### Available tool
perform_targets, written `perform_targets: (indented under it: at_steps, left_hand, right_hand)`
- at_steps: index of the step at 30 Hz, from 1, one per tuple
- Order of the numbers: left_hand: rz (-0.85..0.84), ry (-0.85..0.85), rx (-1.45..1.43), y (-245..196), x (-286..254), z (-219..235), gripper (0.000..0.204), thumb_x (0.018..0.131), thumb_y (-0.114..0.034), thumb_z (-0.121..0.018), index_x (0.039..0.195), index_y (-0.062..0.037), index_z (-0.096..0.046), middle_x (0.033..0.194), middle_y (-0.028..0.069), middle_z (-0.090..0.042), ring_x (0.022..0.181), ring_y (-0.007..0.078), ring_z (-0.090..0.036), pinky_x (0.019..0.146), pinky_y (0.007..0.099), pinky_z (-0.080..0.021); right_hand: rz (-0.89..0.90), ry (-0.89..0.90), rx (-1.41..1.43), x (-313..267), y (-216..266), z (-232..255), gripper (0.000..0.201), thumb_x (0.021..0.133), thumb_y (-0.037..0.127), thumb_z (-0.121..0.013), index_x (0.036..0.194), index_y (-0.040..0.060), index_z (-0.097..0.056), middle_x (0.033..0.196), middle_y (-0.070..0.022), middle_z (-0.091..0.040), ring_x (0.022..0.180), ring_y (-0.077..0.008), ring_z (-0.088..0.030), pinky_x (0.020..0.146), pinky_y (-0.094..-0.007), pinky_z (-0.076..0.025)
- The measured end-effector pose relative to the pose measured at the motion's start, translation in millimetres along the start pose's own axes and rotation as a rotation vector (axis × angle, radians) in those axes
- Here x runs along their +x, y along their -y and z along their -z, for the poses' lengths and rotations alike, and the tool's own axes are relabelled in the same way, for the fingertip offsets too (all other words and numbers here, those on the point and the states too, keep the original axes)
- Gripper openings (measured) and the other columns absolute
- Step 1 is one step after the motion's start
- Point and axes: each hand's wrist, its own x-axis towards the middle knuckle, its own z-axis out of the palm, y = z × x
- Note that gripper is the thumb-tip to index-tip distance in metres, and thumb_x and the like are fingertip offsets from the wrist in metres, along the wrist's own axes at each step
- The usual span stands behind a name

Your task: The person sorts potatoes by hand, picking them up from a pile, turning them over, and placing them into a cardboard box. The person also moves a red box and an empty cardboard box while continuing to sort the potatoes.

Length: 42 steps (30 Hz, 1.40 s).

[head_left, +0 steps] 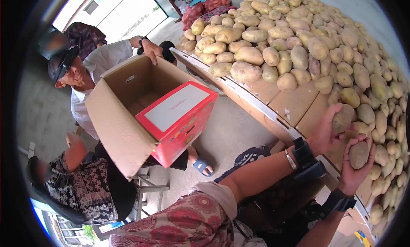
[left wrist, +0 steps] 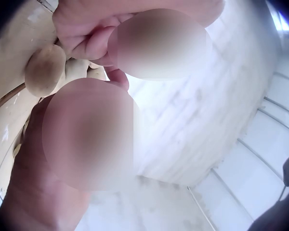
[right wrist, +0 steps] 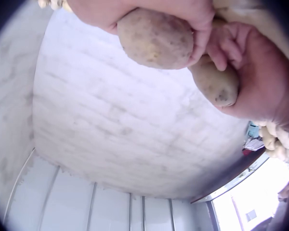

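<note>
My left hand (head_left: 323,135) grips a brown potato (head_left: 343,118) at the near edge of a large potato pile. Just below it in the head view, my right hand (head_left: 351,177) holds another potato (head_left: 358,155), palm up with fingers curled about its sides. The right wrist view shows both close together: the right hand's rounded, speckled potato (right wrist: 155,39) at the top, and the left hand's potato (right wrist: 214,83) with a dark spot on its end. Blurred patches cover much of both hands' work in the left wrist view.
The potato pile (head_left: 299,46) covers a cardboard-topped surface (head_left: 284,102) against a pale wall. At left, a person in a white shirt (head_left: 113,54) holds an open red carton (head_left: 183,136). Another person (head_left: 83,187) sits nearby beside a stool (head_left: 149,188). Red mesh sacks (head_left: 215,0) stand behind.
</note>
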Motion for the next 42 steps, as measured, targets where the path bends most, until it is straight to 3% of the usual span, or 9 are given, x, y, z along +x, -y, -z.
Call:
perform_targets:
  at_steps: [5, 9, 20, 29, 31, 42]
  left_hand:
    - [0.014, 0.017, 0.019, 7.0, 1.0, 4.9, 0.046, 0.081, -0.057, -0.038, 0.097, -0.0169, -0.053, 0.084, 0.0070, -0.063, 0.050, 0.0085, -0.041, 0.044, 0.0203, -0.030]
    - [0.023, -0.082, -0.032, 7.5, 2.9, 7.7, 0.042, 0.082, -0.054, -0.038, 0.094, -0.0167, -0.053, 0.081, 0.0055, -0.062, 0.052, 0.0084, -0.042, 0.046, 0.0197, -0.031]
    - [0.042, -0.064, 0.099, 26.3, 12.0, 15.1, 0.036, 0.083, -0.048, -0.039, 0.092, -0.0155, -0.052, 0.075, 0.0009, -0.058, 0.060, 0.0098, -0.047, 0.051, 0.0231, -0.035]
    - [0.084, -0.048, 0.183, 26.2, 9.2, 15.8, 0.036, 0.086, -0.044, -0.034, 0.099, -0.0146, -0.051, 0.084, -0.0018, -0.055, 0.068, 0.0089, -0.048, 0.054, 0.0239, -0.037]
    - [0.085, 0.021, 0.145, 23.5, 4.4, 10.3, 0.039, 0.086, -0.044, -0.033, 0.105, -0.0148, -0.050, 0.089, -0.0029, -0.056, 0.073, 0.0073, -0.049, 0.055, 0.0230, -0.037]
    - [0.089, -0.043, 0.214, 23.8, 3.6, 9.6, 0.042, 0.085, -0.045, -0.033, 0.110, -0.0160, -0.049, 0.096, -0.0038, -0.055, 0.078, 0.0053, -0.049, 0.060, 0.0214, -0.037]
  right_hand:
    - [0.033, -0.090, 0.005, 2.3, 10.8, 14.8, 0.027, 0.089, 0.018, -0.046, 0.105, -0.0039, -0.049, 0.108, -0.0176, -0.052, 0.103, -0.0278, -0.049, 0.092, -0.0418, -0.041]
    - [0.083, -0.129, -0.016, 4.5, 15.7, 19.2, 0.029, 0.089, 0.017, -0.046, 0.108, -0.0053, -0.048, 0.112, -0.0195, -0.051, 0.107, -0.0295, -0.048, 0.094, -0.0426, -0.040]
    - [-0.042, -0.011, 0.110, 5.6, 22.6, 31.9, 0.026, 0.089, 0.014, -0.047, 0.105, -0.0064, -0.049, 0.112, -0.0200, -0.050, 0.108, -0.0293, -0.047, 0.094, -0.0422, -0.040]
    - [-0.018, -0.032, 0.090, 8.5, 21.9, 36.2, 0.025, 0.089, 0.013, -0.046, 0.105, -0.0062, -0.049, 0.113, -0.0202, -0.049, 0.109, -0.0292, -0.046, 0.094, -0.0427, -0.039]
    - [-0.012, -0.048, 0.075, 7.9, 21.7, 35.0, 0.026, 0.089, 0.013, -0.046, 0.106, -0.0063, -0.048, 0.114, -0.0203, -0.049, 0.109, -0.0298, -0.046, 0.095, -0.0432, -0.039]
    - [0.033, -0.103, -0.004, 7.4, 21.9, 27.8, 0.034, 0.090, 0.017, -0.045, 0.114, -0.0077, -0.045, 0.121, -0.0209, -0.044, 0.116, -0.0338, -0.040, 0.100, -0.0489, -0.033]
